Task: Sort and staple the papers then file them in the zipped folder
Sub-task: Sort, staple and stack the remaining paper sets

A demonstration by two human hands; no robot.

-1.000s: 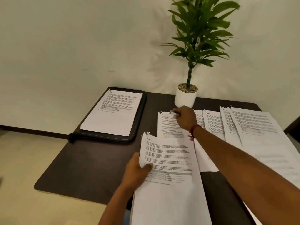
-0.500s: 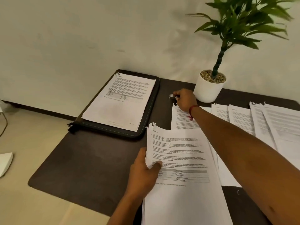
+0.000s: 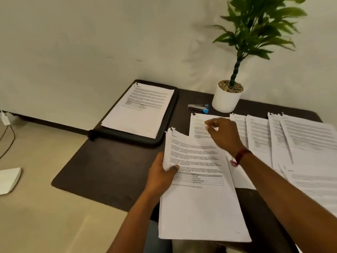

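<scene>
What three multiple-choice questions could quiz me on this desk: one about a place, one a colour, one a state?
1. Where does the stapler lie? A. On the floor. B. On the table, beside the white pot. C. In a hand.
2. What colour is the stapler's end? A. Red. B. Blue. C. Yellow.
3. How is the zipped folder? A. Lying open, papers on it. B. Zipped shut. C. Standing upright.
Answers: B, it rests on the tabletop by the pot; B, one end is blue; A, printed sheets lie on its open face.

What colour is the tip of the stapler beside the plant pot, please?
Blue, on the grey metal stapler; the head view shows it clearly.
</scene>
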